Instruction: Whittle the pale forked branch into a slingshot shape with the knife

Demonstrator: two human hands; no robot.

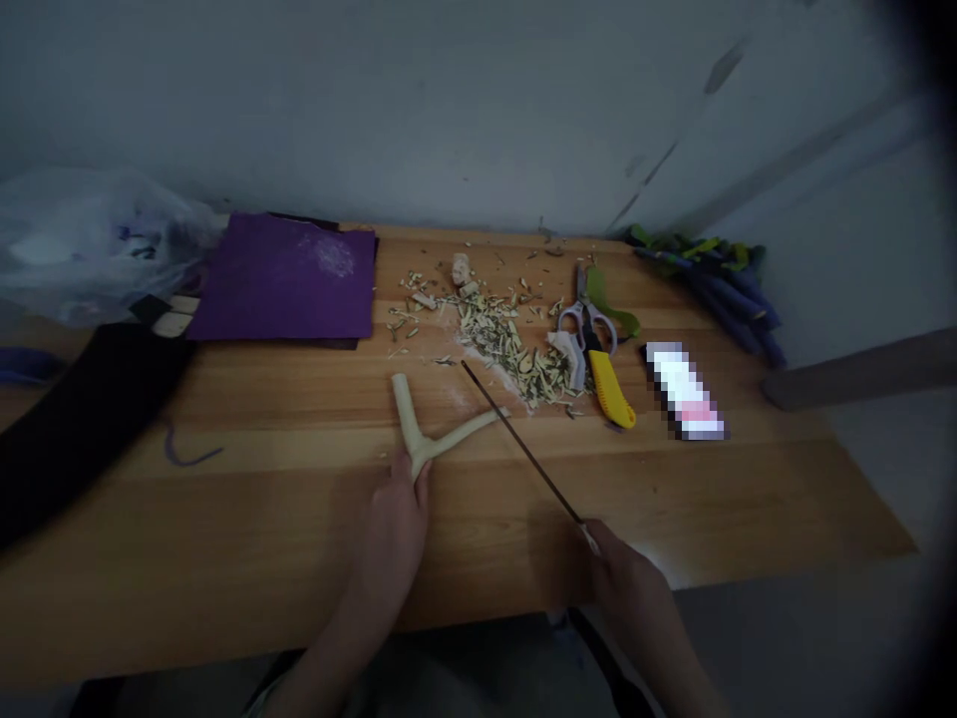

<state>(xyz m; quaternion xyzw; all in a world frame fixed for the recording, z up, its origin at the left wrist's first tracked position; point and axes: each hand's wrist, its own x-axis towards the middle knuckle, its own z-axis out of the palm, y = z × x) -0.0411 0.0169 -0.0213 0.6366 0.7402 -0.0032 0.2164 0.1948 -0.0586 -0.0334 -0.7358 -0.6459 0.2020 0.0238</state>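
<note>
My left hand [396,514] is closed round the lower stem of a peeled, pale forked stick [420,446], shaped like a Y. Its two prongs point away from me, one nearly straight ahead and one out to the right. My right hand [628,578] grips the near end of a thin, dark, rod-like file [523,445], whose handle is mostly hidden in the fingers. The file slants up to the left and crosses over the tip of the right prong; whether they touch, I cannot tell.
Wood shavings [515,349] are heaped mid-table. Right of them lie scissors [587,309], a yellow box cutter [611,389] and a phone [684,391]. Bundled branches [729,284] rest by the wall. Purple sheets [288,279], a plastic bag [97,244] and a black strip [90,419] are leftward.
</note>
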